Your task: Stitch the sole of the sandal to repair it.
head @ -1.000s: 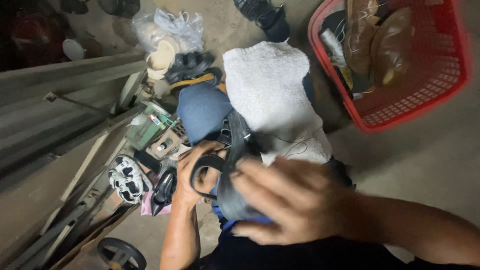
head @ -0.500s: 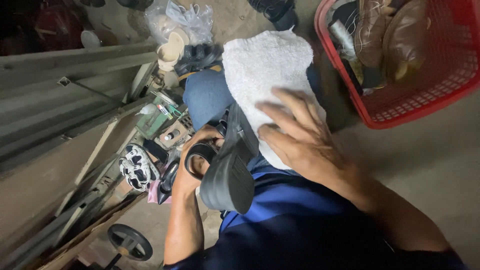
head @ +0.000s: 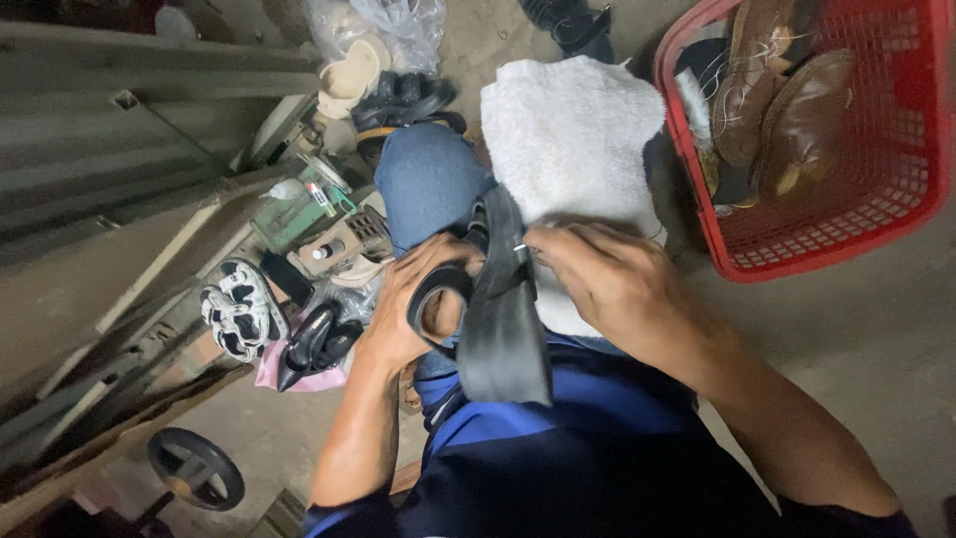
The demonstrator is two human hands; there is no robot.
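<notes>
Beside cluttered concrete floor [head: 876, 339], hands [head: 518, 289] hold black shoe [head: 498, 319]

Left hand [head: 413, 304]: centre of the frame, fingers curled around a black sandal [head: 493, 309], gripping its looped strap.
Right hand [head: 607, 284]: just right of centre, fingertips pinching the sandal's upper strap.
White towel [head: 568, 139]: upper centre, draped over the person's knee, under the right hand.
Red basket [head: 827, 249]: upper right, holding brown shoes [head: 787, 110].
Floor clutter: left of centre, a black-and-white patterned shoe [head: 234, 309] beside a black heeled shoe [head: 309, 344].
Small black wheel [head: 194, 468]: lower left.
</notes>
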